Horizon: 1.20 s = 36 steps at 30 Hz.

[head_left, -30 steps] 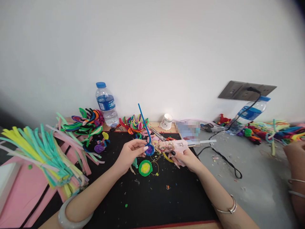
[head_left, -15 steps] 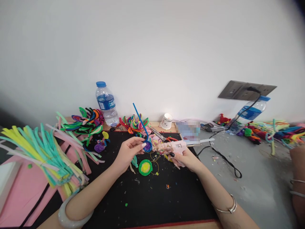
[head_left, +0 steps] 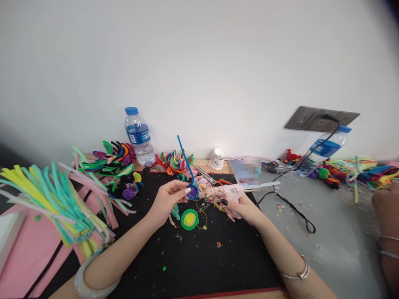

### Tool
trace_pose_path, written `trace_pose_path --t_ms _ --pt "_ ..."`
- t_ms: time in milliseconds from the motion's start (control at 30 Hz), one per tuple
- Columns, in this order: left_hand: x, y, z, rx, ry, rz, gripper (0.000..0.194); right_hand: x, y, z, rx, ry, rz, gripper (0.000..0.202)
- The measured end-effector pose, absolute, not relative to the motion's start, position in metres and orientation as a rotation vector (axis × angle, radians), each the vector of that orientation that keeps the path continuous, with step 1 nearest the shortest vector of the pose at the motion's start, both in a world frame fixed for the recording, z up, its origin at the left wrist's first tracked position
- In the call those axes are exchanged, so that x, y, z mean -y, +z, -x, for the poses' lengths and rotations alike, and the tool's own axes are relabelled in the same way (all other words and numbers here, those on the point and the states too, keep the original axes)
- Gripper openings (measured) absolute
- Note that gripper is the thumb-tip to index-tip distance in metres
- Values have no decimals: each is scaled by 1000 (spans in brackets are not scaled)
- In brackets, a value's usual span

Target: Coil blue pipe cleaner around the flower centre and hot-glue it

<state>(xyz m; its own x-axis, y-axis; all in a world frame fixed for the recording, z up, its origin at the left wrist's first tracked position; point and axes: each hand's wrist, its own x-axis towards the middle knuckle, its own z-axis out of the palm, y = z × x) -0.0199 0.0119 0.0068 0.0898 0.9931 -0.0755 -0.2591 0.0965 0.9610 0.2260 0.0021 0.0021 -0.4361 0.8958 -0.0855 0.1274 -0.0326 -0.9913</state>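
Observation:
Between the thumb and fingers of my left hand [head_left: 171, 200] is a small purple disc edged with a blue pipe cleaner [head_left: 193, 192], whose loose end sticks up. My right hand [head_left: 242, 208] is wrapped around a pale pink glue gun [head_left: 232, 192], its front part crusted with lumpy coloured bits. The gun's tip points left and is close to the disc's right edge; whether they touch I cannot tell. On the black mat [head_left: 193, 257] just below lies a green disc with a yellow middle [head_left: 189, 219].
Pastel pipe cleaners [head_left: 56, 203] are bundled at left, with coloured coiled pieces behind. A water bottle [head_left: 139, 137] and paper cup [head_left: 217, 159] stand by the wall; another bottle [head_left: 326, 149] leans at right. Metal scissors [head_left: 205, 175] lie behind the glue gun. Another person's arm [head_left: 388, 232] is at far right.
The blue pipe cleaner's upright end has shifted slightly to the right. Both hands keep their hold, and the other person's hand at far right has moved a little into view.

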Motion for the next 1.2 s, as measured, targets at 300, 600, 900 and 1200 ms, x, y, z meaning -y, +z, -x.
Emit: trace_pose_path --t_ms 300,600,900,1200 --pt "-12 5 20 -983 1188 -981 17 -1 2 -225 1490 1563 1084 37" --pt "-11 3 20 -964 1143 -999 17 -1 2 -225 1442 1582 1063 33" --pt "-11 0 20 -950 1095 -1024 17 -1 4 -225 1464 1559 1118 31" --pt "-11 -4 20 -942 1067 -1054 16 -2 0 -227 1424 1603 1082 36"
